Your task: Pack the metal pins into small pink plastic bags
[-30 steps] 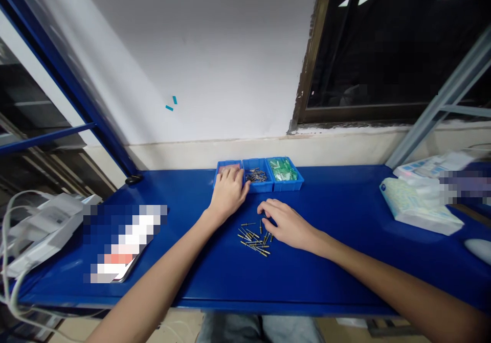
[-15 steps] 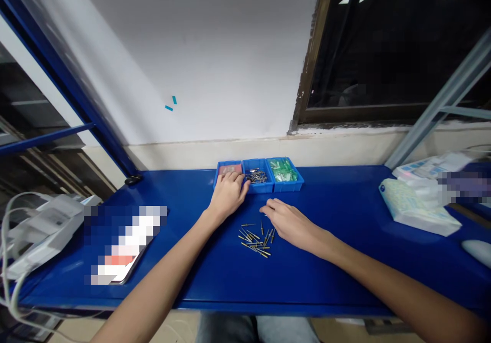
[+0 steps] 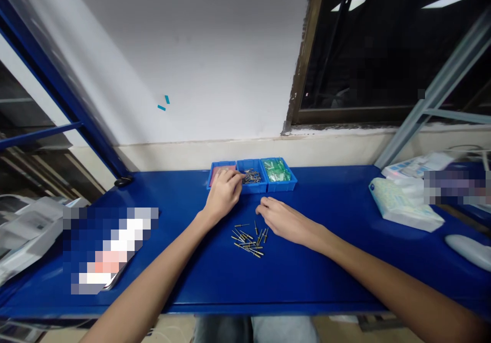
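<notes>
My left hand [image 3: 223,192] is at the front of the left blue bin [image 3: 209,179], its thumb and index finger drawn together beside the middle bin [image 3: 253,189]. Dark metal rivets [image 3: 252,176] fill that middle bin. Whether the left fingers hold a rivet is too small to see. Lower and to the right, my right hand [image 3: 282,219] hovers low over the table, fingers curled in and tips together; anything between them is hidden. Several blind rivets with brassy bodies and thin shanks [image 3: 248,243] lie in a loose pile just left of it.
Green-and-clear small packets [image 3: 276,170] fill the right bin [image 3: 282,186]. A pixelated phone-like slab [image 3: 118,251] lies on the blue table [image 3: 307,281] at left. Tissue pack [image 3: 406,205] and a white rounded object [image 3: 466,250] sit at right; white electrical gear [image 3: 34,230] stands far left.
The view has shifted slightly, moving everything a little left. My left thumb and index finger have come closer together by the middle bin. My right fingers stay curled; the pile looks unchanged.
</notes>
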The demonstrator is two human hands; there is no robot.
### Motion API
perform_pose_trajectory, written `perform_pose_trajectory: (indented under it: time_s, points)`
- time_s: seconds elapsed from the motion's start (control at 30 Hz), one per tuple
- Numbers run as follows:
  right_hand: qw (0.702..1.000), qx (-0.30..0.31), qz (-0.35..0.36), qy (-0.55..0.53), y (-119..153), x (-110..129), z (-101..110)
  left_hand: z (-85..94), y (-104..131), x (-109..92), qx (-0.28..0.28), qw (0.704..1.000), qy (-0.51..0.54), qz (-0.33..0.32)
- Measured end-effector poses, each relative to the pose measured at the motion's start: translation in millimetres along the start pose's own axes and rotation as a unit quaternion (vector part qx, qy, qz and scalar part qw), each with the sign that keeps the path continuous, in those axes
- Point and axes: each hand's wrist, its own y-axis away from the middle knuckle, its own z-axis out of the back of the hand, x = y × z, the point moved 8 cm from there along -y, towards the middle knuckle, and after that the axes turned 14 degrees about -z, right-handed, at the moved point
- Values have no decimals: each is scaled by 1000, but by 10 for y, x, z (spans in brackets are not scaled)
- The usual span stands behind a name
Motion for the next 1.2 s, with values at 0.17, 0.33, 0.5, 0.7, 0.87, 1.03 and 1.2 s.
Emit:
perform_pose_trajectory:
  time_s: [0.17,0.33,0.5,0.7,0.87,1.03,1.2]
  points:
    - [1000,-15,7,-25,-35,-52,9,11,-18,-229,-31,997,51,-56]
    - [994,-65,-1,-84,-50,-132,112,-78,3,-301,5,995,83,-52]
    - [980,-122,-50,-151,-64,-232,297,-126,-13,-313,68,994,76,-39]
    - [935,-174,-120,-284,-74,-360,443,-153,-50,-426,117,988,42,-90]
    - [907,-178,-137,-356,-75,-386,438,-212,-31,-459,128,982,83,-115]
    - [901,-189,-121,-370,-50,-384,438,-182,-36,-439,93,984,109,-106]
    - [937,-241,-97,-231,-12,-392,458,-140,-44,-417,56,987,106,-108]
